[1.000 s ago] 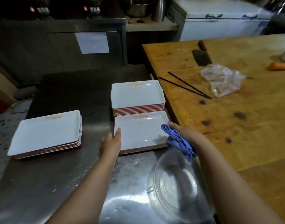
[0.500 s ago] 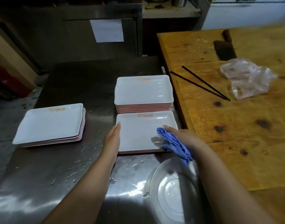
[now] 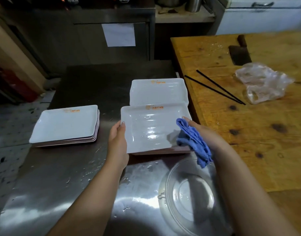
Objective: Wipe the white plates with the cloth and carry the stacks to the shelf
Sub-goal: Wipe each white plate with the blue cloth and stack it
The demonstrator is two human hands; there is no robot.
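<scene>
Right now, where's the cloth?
The blue cloth is in the right hand, draped over the right edge of the near plate, just above the glass bowl.

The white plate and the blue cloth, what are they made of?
The white rectangular plate looks like glossy melamine or glazed ceramic; it shines with light streaks. The crumpled blue cloth looks like soft woven fabric, matte and folded limply.
</scene>
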